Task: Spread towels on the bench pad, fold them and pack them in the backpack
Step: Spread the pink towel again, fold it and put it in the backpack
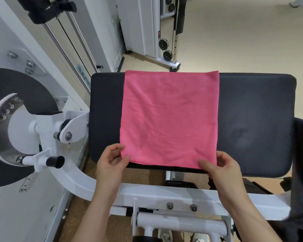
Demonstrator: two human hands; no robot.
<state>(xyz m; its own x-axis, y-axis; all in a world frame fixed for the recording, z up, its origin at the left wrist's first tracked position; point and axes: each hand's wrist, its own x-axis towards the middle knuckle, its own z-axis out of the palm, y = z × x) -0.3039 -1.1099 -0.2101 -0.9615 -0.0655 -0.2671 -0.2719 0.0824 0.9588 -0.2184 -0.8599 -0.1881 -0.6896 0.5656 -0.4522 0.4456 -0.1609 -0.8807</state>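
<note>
Left of the black, ribbed-vinyl bench pad (252, 110), a white steel pivot bracket (72, 126) is standing idle.

The left hand (110, 165) is pinching the near-left corner of the pink microfibre towel (170, 117), with the thumb on top and the fingers curling beneath. The towel is lying flat across the middle of the pad, running from the pad's far edge to its near edge. The right hand (220, 170) is pinching the near-right corner the same way.

Judgement: the cloth is looking light, soft and limp (nothing stiff enough to hold a shape), so the corners are the sensible hold. It may slide on the pad's cover.

The towel is showing as a near-square in a single colour, faintly creased.
</note>
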